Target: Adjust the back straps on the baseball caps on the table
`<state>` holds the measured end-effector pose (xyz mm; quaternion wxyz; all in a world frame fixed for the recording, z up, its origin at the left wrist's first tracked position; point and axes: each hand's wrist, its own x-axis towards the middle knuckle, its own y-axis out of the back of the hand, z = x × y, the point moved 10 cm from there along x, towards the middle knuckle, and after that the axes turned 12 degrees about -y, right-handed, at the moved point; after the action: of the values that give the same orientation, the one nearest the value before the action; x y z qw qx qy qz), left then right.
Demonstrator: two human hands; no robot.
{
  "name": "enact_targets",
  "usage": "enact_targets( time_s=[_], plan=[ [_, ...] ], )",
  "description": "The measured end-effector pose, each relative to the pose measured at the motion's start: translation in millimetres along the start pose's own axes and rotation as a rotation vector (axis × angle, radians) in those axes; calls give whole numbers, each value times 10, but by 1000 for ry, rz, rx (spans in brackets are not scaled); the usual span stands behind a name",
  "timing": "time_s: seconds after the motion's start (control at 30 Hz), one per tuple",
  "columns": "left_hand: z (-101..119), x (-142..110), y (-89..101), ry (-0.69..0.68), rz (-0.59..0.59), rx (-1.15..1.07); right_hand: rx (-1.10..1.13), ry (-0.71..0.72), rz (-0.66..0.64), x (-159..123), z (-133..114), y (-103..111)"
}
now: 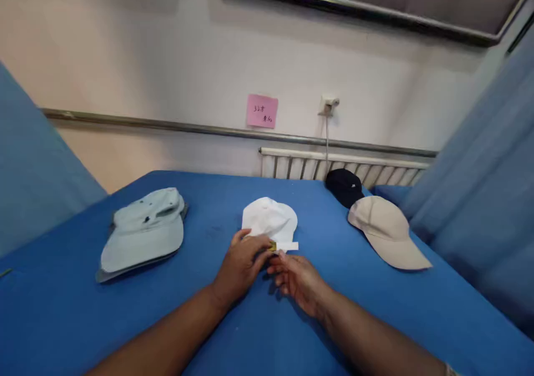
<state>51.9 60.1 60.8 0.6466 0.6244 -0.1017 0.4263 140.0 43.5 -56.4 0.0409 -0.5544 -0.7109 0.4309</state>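
- Surface: flat blue table (212, 320), covers most of the lower view, a few small specks on it
- Room: pale wall behind, metal rail (167, 124) across it, white radiator (302, 166) below the rail, pink note (262, 110) with handwriting, socket (326, 105) with a plug and a cable hanging down; dark framed panel (375, 6) up top, light blue curtain at left (33, 170), bluer one at right (488, 198)
- Other caps: light blue cap (144, 228) on the left, on top of more headwear, dark marks on its crown; beige cap (384, 220) on the right, brim toward the near right; black cap (344, 187) just behind it
- White cap (269, 217): middle of the table, in front of the person, crown up, soft and a bit creased; white strap (287, 246) sticks out to the right at its near edge, yellowish buckle (272, 246) beside it
- Left hand (240, 267): thumb and fingers closed on the cap's near edge at the buckle
- Right hand (302, 284): fingers curled, thumb tip up at the strap; can't tell if it's pinching or only touching
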Motion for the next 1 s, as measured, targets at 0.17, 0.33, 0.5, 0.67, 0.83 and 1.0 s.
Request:
enact_targets(
  time_s=[0.17, 0.33, 0.5, 0.67, 0.83, 1.0],
  plan=[
    [75, -11, -65, -47, -71, 2, 309, -4, 29, 132, 53, -13],
    [-24, -74, -103, 1, -109, -7, 406, 26, 115, 355, 73, 108],
    [-372, -242, 88, 308, 180, -157, 494, 52, 157, 552, 8, 192],
    [-896, -747, -258, 1071, 624, -770, 572, 54, 113, 622, -141, 233],
    [-747, -537, -862, 1285, 483, -1361, 591, 67, 76, 664, -261, 237],
    [-779, -421, -981, 1276, 623, -1691, 601, 93, 80, 720, -306, 267]
  ],
)
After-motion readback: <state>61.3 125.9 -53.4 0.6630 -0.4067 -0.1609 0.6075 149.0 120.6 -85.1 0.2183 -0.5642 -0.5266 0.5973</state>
